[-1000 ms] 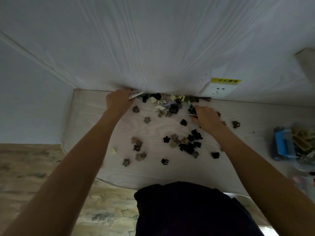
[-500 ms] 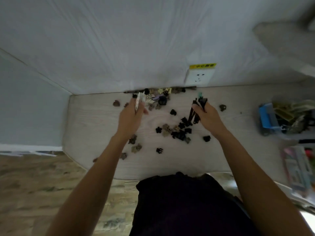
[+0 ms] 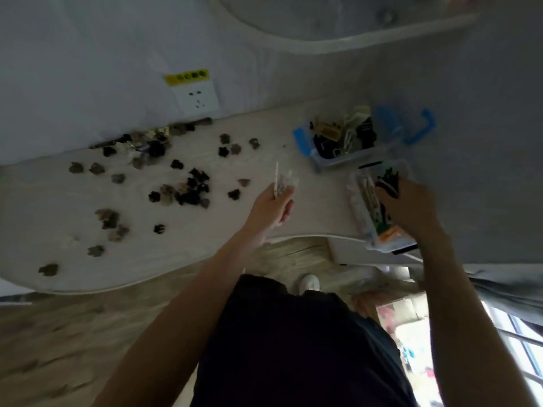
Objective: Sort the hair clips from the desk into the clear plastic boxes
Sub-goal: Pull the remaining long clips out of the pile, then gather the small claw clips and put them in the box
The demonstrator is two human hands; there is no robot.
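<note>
Several small dark and tan hair clips point(image 3: 188, 186) lie scattered over the pale wooden desk point(image 3: 176, 248), thickest near the wall. My left hand point(image 3: 271, 208) hovers above the desk's right half and grips a few long white hair clips point(image 3: 281, 181) that stick up from its fingers. My right hand point(image 3: 410, 205) holds a bundle of black hair clips point(image 3: 388, 179) over a clear plastic box point(image 3: 368, 230) with long pale clips inside. Behind it stands a second clear box with blue latches point(image 3: 346, 161), filled with mixed clips.
A white wall socket point(image 3: 197, 98) with a yellow label sits above the desk's back edge. A curved white shelf point(image 3: 338, 45) hangs overhead at the right. A grey wall panel point(image 3: 484, 142) closes the desk's right side. Wooden floor point(image 3: 58, 333) lies below.
The view swung right, bringing the boxes close. Both hands moved away from the clip pile toward the right; my right hand now reaches the clear box with its black clips.
</note>
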